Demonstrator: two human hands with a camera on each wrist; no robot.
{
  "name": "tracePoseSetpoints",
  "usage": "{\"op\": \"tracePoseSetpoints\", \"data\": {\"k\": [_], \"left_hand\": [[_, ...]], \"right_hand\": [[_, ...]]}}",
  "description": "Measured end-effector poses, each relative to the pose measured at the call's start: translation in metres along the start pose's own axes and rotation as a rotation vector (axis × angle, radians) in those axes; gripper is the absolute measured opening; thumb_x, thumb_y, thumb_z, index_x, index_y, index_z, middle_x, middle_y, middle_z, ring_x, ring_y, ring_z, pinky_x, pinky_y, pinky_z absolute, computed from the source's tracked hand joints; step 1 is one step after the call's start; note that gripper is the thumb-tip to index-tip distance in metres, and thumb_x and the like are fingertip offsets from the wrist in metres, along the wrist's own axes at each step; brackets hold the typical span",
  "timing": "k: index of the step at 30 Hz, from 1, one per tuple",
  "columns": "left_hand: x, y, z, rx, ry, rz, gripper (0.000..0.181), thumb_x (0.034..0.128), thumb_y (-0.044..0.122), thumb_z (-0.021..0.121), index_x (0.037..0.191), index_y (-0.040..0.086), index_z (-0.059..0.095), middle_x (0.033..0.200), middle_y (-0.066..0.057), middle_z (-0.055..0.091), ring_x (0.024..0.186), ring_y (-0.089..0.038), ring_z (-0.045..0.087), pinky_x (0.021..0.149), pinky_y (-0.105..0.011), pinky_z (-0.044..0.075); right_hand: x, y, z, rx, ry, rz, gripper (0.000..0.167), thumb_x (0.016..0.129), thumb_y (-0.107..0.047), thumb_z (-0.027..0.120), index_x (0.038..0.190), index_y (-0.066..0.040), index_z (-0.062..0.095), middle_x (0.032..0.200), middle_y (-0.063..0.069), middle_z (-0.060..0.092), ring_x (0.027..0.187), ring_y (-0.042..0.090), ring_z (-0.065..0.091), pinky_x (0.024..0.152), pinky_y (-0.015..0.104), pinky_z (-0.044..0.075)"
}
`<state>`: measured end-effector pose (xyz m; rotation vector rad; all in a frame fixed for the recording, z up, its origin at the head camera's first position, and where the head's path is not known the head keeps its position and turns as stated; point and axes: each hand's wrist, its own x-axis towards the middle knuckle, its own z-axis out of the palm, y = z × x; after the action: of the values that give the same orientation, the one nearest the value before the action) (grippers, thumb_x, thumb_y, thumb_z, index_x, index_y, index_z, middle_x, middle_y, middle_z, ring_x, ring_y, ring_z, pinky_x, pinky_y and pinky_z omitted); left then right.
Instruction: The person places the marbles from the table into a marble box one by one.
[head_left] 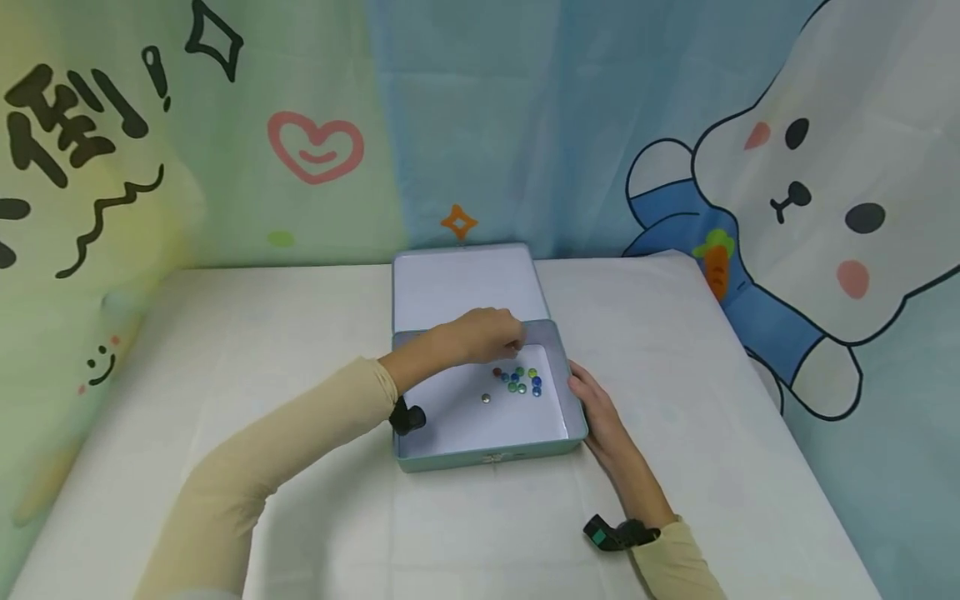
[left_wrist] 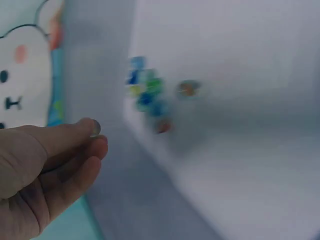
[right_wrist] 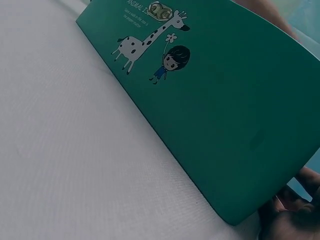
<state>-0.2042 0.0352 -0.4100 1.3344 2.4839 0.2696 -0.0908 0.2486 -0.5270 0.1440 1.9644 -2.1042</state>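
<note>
A shallow tin box (head_left: 480,433) lies with its lid (head_left: 465,287) raised at the back. Inside, several coloured glass marbles (head_left: 514,378) cluster toward the right, and a lone marble (head_left: 486,398) sits apart nearer the front. My left hand (head_left: 483,336) is over the box's back right part, pinching a clear marble (left_wrist: 96,128) between thumb and fingers. Along the outside of the right wall, my right hand (head_left: 597,408) holds the box, fingertips at the rim. The right wrist view has the green front with a giraffe print; only part of the right hand (right_wrist: 292,217) shows there, in shadow.
A white cloth (head_left: 300,500) covers the table beneath the box. Behind it hangs a printed curtain (head_left: 472,125) with a rabbit on the right. Each wrist carries a black camera (head_left: 618,533). A metal latch (right_wrist: 160,11) is on the box front.
</note>
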Motion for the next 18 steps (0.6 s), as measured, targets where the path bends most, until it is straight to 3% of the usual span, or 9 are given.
{"op": "tracePoseSetpoints", "data": {"k": [4, 6, 8, 13, 18], "left_hand": [[0.009, -0.004, 0.018, -0.015, -0.045, -0.023, 0.015, 0.0955, 0.011, 0.059, 0.096, 0.006, 0.073, 0.091, -0.003, 0.071, 0.069, -0.006, 0.056, 0.068, -0.021, 0.047], [0.012, -0.006, 0.023, -0.042, -0.068, -0.042, 0.015, 0.0958, 0.01, 0.058, 0.098, 0.006, 0.073, 0.094, -0.004, 0.071, 0.071, -0.007, 0.059, 0.071, -0.021, 0.049], [0.015, -0.007, 0.028, -0.054, -0.086, -0.061, 0.018, 0.0966, 0.012, 0.058, 0.107, 0.008, 0.073, 0.101, -0.003, 0.072, 0.078, -0.008, 0.063, 0.077, -0.023, 0.053], [0.019, -0.009, 0.038, 0.012, -0.088, -0.076, 0.019, 0.0968, 0.017, 0.059, 0.109, 0.012, 0.073, 0.104, -0.002, 0.072, 0.089, -0.012, 0.066, 0.083, -0.025, 0.054], [0.019, -0.008, 0.043, 0.044, -0.068, -0.086, 0.018, 0.0947, 0.017, 0.062, 0.108, 0.012, 0.073, 0.103, -0.001, 0.073, 0.09, -0.012, 0.067, 0.082, -0.023, 0.055]], "right_hand": [[0.001, -0.001, 0.0, 0.001, 0.002, -0.004, 0.059, 0.102, -0.033, 0.039, 0.154, -0.011, 0.023, 0.157, 0.014, 0.027, 0.135, 0.025, 0.033, 0.096, 0.015, 0.039], [0.001, -0.002, 0.0, 0.001, 0.005, -0.006, 0.059, 0.102, -0.034, 0.039, 0.154, -0.011, 0.023, 0.157, 0.014, 0.027, 0.136, 0.025, 0.033, 0.097, 0.016, 0.039], [0.001, -0.002, 0.001, 0.003, -0.002, -0.008, 0.059, 0.102, -0.034, 0.039, 0.154, -0.011, 0.022, 0.158, 0.013, 0.025, 0.139, 0.027, 0.031, 0.103, 0.022, 0.036], [0.001, -0.001, 0.001, 0.02, 0.0, -0.015, 0.06, 0.102, -0.032, 0.04, 0.154, -0.009, 0.021, 0.16, 0.014, 0.02, 0.145, 0.03, 0.022, 0.118, 0.047, 0.019], [0.001, 0.001, 0.002, 0.028, 0.004, -0.01, 0.059, 0.102, -0.03, 0.04, 0.154, -0.009, 0.021, 0.16, 0.015, 0.02, 0.145, 0.031, 0.021, 0.12, 0.051, 0.014]]}}
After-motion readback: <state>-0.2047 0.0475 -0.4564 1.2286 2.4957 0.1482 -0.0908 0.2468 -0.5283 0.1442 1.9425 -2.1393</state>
